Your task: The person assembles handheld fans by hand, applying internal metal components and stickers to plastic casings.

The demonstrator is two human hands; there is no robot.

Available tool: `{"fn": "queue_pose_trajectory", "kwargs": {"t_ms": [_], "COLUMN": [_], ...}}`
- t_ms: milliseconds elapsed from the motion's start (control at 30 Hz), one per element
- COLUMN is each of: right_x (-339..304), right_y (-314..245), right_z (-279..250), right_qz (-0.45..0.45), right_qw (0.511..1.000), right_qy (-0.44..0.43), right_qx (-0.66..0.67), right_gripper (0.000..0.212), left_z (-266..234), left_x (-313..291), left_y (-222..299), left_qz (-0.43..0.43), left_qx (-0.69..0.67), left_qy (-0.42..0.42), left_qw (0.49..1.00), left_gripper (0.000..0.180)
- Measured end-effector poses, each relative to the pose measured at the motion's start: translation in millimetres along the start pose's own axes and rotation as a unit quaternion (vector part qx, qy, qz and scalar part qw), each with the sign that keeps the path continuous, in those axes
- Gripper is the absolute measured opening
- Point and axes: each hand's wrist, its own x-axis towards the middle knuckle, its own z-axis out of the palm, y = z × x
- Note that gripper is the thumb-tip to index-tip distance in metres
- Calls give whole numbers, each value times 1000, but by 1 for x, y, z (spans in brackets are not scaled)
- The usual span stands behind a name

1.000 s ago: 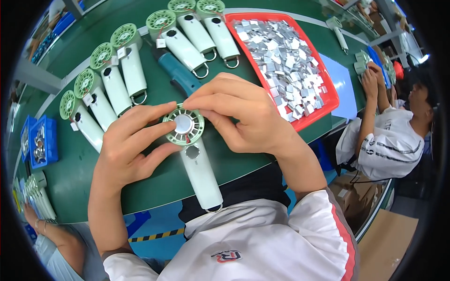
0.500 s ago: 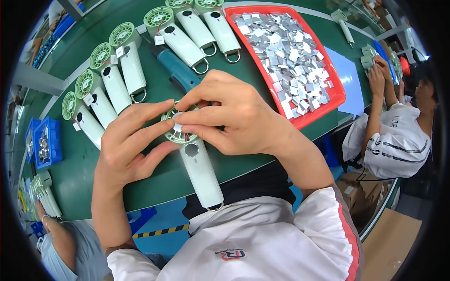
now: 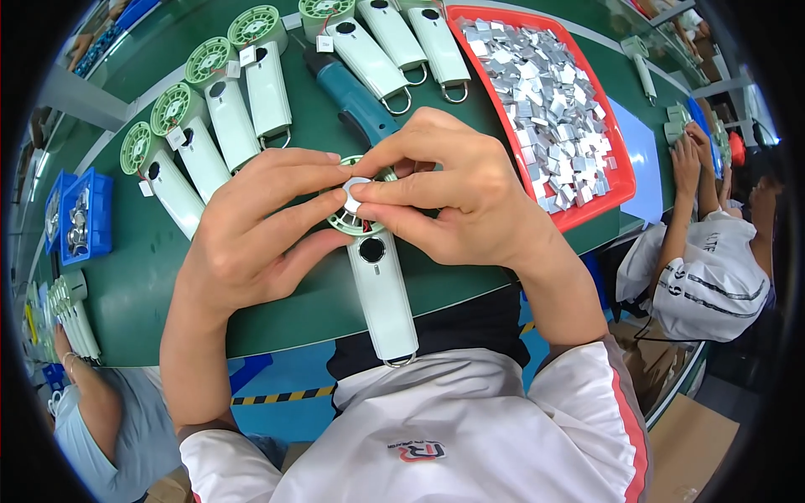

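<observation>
A white handheld fan body [image 3: 381, 293] with a pale green round head lies on the green table [image 3: 142, 277], its handle pointing toward me over the front edge. My left hand [image 3: 251, 230] grips the left side of the green head. My right hand [image 3: 453, 189] comes from the right, thumb and fingers pressed on a small white round piece [image 3: 355, 186] at the head's centre. Both hands cover most of the head.
Several more white and green fan bodies [image 3: 222, 117] lie in a row behind my hands. A teal power screwdriver [image 3: 352, 101] lies among them. A red tray [image 3: 625, 180] of small silver pieces stands at the right. Blue bins [image 3: 80, 214] sit left. Other people work at both sides.
My hands and the fan stay in nearly the same spot. The right fingers have shifted slightly on the centre of the head, uncovering the white round piece.
</observation>
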Motion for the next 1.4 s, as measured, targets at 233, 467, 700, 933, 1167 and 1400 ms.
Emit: {"fn": "queue_pose_trajectory", "kwargs": {"t_ms": [233, 467, 700, 933, 1167, 1400], "right_x": [-2, -1, 1, 4, 7, -2], "right_y": [1, 2, 5, -7, -9, -2], "right_z": [0, -3, -5, -10, -15, -9], "right_qz": [7, 7, 3, 35, -12, -74], "right_qw": [1000, 1000, 999, 998, 997, 996], "right_qy": [-6, -19, -33, -48, -50, -32], "right_qx": [3, 10, 22, 0, -60, -35], "right_gripper": [21, 22, 24, 28, 29, 35], "left_z": [2, 2, 5, 4, 2, 2], "left_x": [-1, 0, -3, -4, 1, 5], "left_y": [-1, 1, 0, 2, 5, 6], "left_qz": [20, 17, 11, -16, 1, 24], "left_qx": [5, 3, 6, 3, 12, 30], "left_qy": [4, 2, 8, -5, -14, -9], "left_qw": [1000, 1000, 1000, 1000, 1000, 999], "left_gripper": [44, 44, 43, 47, 54, 60]}}
